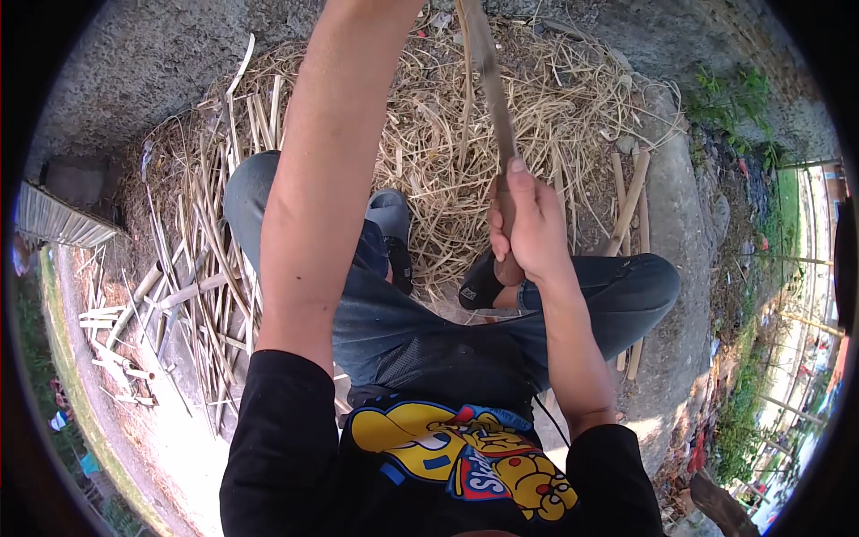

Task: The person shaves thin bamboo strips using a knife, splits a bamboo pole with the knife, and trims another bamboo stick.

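Note:
My right hand (540,228) is closed round the brown wooden handle of a long knife (498,103), its thumb lying along the top of the grip. The blade points away from me and runs out past the upper edge. A thin pale strip (467,98), which looks like bamboo, hangs along the blade's left side; whether they touch I cannot tell. My left forearm (327,152) reaches straight up and leaves the picture at the top, so the left hand is hidden from view. Beneath the knife lies a heap of pale curled shavings (429,152).
Split bamboo pieces (201,286) lie scattered at the left. A few longer pieces (631,201) rest by my bent right knee (644,282). A rough grey wall (152,80) stands at the far side, and a concrete ledge (676,215) edges the right.

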`<move>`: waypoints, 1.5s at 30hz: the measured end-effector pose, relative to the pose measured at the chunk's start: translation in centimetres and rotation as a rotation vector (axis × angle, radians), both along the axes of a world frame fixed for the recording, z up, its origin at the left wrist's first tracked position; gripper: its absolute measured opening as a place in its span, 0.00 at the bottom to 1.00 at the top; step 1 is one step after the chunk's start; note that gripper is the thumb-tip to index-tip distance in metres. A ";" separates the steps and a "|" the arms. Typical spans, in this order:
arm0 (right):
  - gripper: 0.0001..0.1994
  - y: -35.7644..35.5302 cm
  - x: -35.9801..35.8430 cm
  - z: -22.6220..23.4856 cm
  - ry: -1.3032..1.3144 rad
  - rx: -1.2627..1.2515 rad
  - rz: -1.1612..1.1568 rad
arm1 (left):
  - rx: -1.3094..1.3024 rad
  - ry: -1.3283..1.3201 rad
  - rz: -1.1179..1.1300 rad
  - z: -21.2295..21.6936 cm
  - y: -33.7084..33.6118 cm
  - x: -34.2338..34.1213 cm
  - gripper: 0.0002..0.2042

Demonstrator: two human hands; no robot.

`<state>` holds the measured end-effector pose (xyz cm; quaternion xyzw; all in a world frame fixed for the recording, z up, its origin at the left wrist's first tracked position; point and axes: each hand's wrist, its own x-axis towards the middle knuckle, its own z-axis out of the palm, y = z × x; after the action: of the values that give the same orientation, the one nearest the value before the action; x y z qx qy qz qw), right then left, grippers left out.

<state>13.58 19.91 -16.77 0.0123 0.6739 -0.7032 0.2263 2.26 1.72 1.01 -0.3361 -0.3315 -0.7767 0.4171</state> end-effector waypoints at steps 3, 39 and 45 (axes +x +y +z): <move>0.25 1.2 0.8 -5.6 -0.156 0.211 0.069 | -0.220 0.032 0.201 -1.6 -0.1 -1.3 0.21; 0.13 0.6 1.6 -2.1 -0.107 -0.128 0.018 | -0.250 -0.051 -0.125 -1.4 -4.6 -0.1 0.20; 0.12 0.4 1.8 -3.4 -0.231 -0.100 -0.042 | -0.248 0.005 -0.010 -0.9 -3.9 -0.1 0.20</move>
<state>15.37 20.26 -20.16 0.0957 0.6069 -0.7346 0.2878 2.14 -2.16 0.08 -0.3885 -0.4223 -0.7309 0.3695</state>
